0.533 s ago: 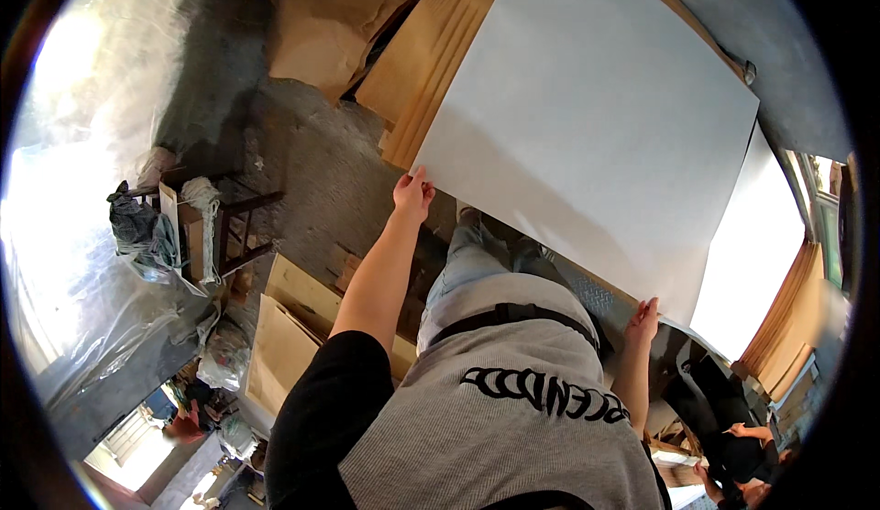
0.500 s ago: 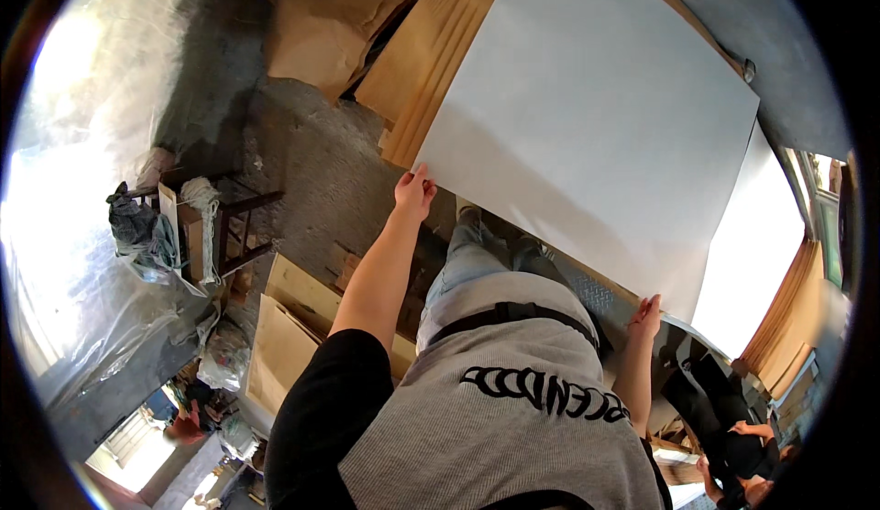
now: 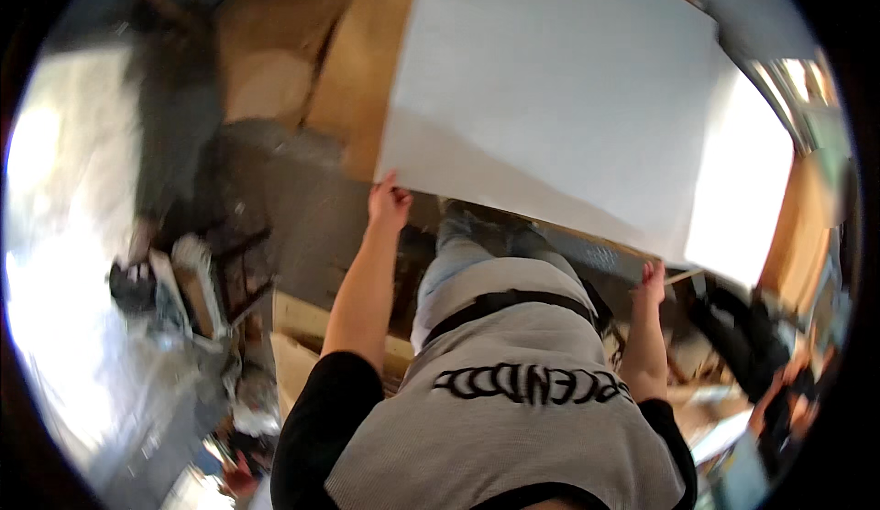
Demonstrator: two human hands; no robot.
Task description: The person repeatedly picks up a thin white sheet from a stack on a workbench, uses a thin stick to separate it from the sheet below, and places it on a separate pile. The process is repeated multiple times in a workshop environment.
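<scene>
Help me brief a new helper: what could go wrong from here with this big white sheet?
Left hand and right hand are both at the near edge of the white sheet, so its far side might drag. If it slips, it might knock the person's legs showing beside that edge. Turning it might bump the co-worker at lower right.

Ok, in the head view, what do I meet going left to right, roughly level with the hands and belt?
Dark bundle → pale hanging bundle → left hand at the white sheet's near left corner → black belt → right hand → co-worker in dark clothing, blurred.
</scene>
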